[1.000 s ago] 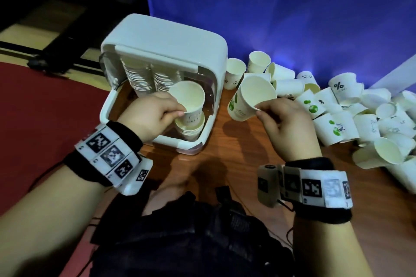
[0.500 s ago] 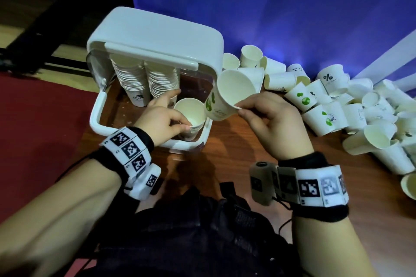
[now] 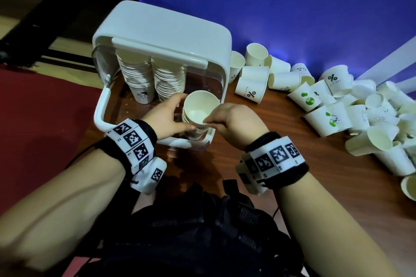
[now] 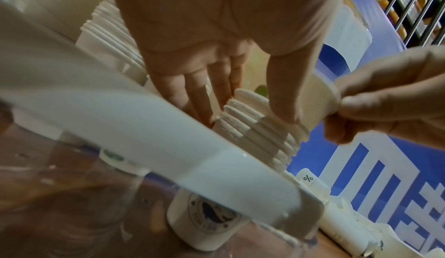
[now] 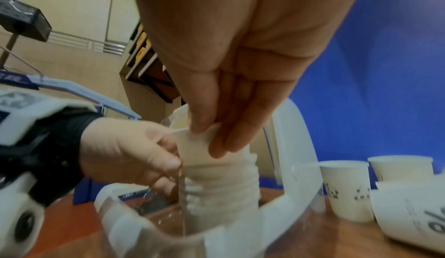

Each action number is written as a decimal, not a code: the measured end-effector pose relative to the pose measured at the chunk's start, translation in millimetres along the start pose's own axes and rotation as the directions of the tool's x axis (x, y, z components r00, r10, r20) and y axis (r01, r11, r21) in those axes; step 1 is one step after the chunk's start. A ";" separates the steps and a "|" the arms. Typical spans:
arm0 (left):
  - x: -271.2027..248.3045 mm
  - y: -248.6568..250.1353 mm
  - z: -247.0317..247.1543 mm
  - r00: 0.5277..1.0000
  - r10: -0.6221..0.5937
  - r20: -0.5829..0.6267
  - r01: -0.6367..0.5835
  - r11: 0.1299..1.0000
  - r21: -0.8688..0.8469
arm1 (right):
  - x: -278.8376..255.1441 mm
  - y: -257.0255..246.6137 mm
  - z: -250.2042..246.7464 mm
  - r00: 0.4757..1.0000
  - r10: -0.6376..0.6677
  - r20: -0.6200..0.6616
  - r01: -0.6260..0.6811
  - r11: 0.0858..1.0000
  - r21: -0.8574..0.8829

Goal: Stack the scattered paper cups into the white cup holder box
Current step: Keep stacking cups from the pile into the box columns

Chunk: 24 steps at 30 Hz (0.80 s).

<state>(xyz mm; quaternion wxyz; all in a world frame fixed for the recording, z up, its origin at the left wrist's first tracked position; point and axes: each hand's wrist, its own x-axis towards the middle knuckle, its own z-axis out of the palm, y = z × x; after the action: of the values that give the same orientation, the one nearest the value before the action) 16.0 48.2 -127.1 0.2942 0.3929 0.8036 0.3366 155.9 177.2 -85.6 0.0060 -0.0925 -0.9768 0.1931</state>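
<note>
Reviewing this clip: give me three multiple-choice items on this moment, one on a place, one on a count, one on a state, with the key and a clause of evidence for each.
1. Where do the loose cups lie?
A. right of the box
B. on the red floor
C. on the box lid

2. How many tall finished stacks stand at the back of the white box?
A. none
B. two
C. five

3. What is the right hand doing?
A. resting flat on the table
B. pinching the rim of the top cup
C. lifting the lid

Key: 1 A, the pile spreads over the wooden table on the right. 2 B, two columns stand side by side under the lid. 3 B, thumb and fingers hold the rim while the left hand steadies the short stack.
</note>
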 end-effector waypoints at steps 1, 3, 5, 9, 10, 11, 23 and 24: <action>0.0 -0.3 0.4 1.000 -0.004 0.009 0.004 1.000 -0.007 | 3.0 0.7 4.1 0.998 0.033 0.059 -0.032 0.999 -0.012; -0.4 0.1 0.6 1.000 0.000 0.031 0.000 1.000 -0.016 | 7.6 1.6 10.0 0.984 0.093 0.152 -0.089 0.995 -0.034; -3.1 2.7 -0.7 0.999 0.004 0.043 -0.004 1.000 -0.001 | 9.5 2.6 12.7 0.975 0.120 0.186 -0.114 0.992 -0.047; -15.9 15.6 -7.3 0.999 0.018 -0.032 -0.016 0.998 0.065 | 1.3 7.9 7.6 0.989 0.082 0.123 -0.080 0.997 -0.019; -20.4 23.0 -9.0 0.997 0.037 -0.073 -0.027 0.992 0.122 | -4.3 11.1 2.3 0.995 0.073 0.073 -0.075 0.997 0.021; -24.9 31.3 -10.5 0.992 0.069 -0.108 -0.050 0.984 0.170 | -10.5 14.8 -3.8 0.997 0.071 0.017 -0.072 0.996 0.061; 57.5 163.3 85.0 0.998 0.049 -0.041 -0.033 0.950 0.312 | -66.9 182.9 -83.8 0.866 0.479 -0.148 -0.465 0.878 0.115; 72.4 167.6 95.5 0.999 0.003 -0.054 0.015 0.944 0.331 | -64.3 196.5 -89.8 0.850 0.505 -0.149 -0.495 0.863 0.103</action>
<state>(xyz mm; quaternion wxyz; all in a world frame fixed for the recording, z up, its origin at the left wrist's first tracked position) 121.5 215.6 -70.0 0.2036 0.4250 0.8575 0.2064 258.4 377.6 -75.3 0.0423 -0.3593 -0.9085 0.2090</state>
